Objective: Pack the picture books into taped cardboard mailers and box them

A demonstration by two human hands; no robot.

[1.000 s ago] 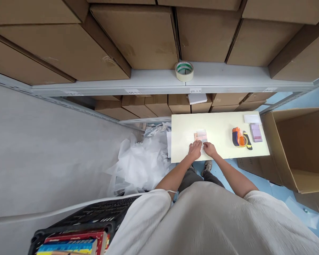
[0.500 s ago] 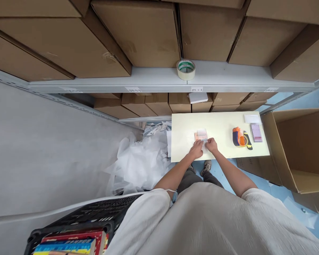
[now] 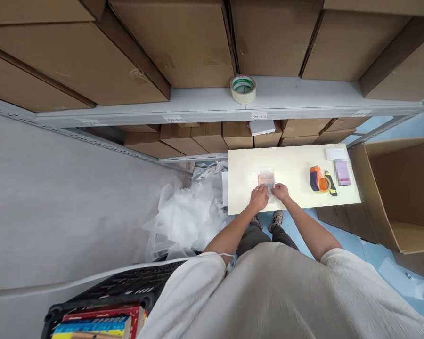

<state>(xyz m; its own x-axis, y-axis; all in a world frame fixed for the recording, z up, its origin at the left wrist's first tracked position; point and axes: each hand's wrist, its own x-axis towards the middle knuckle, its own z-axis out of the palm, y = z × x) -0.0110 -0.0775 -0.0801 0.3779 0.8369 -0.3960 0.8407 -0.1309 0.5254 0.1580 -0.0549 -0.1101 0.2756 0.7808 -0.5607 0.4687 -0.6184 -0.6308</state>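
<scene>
On the pale board lies a small orange-and-pink printed piece [image 3: 266,178] with a clear or whitish sheet over it; its exact kind is too small to tell. My left hand [image 3: 258,197] rests over its lower left part, fingers stretched out and lying on it. At the lower right edge, my right hand [image 3: 280,192] pinches the sheet between thumb and fingers. Part of the piece is hidden under both hands. To the right on the board sit an orange-and-purple tape dispenser [image 3: 317,179] and a black-and-yellow utility knife [image 3: 331,183].
The board [image 3: 240,165] also bears a purple packet [image 3: 342,172] and a white slip [image 3: 336,154]. A large open carton [image 3: 378,197] stands right. Crumpled white wrapping [image 3: 189,216] fills the left. Boxes and a tape roll [image 3: 243,89] occupy the shelf; a black crate [image 3: 137,301] holds books.
Both hands have stayed at the printed piece with small finger movements. The whitish sheet over it appears to have shifted slightly downward. The camera view has moved a little.
</scene>
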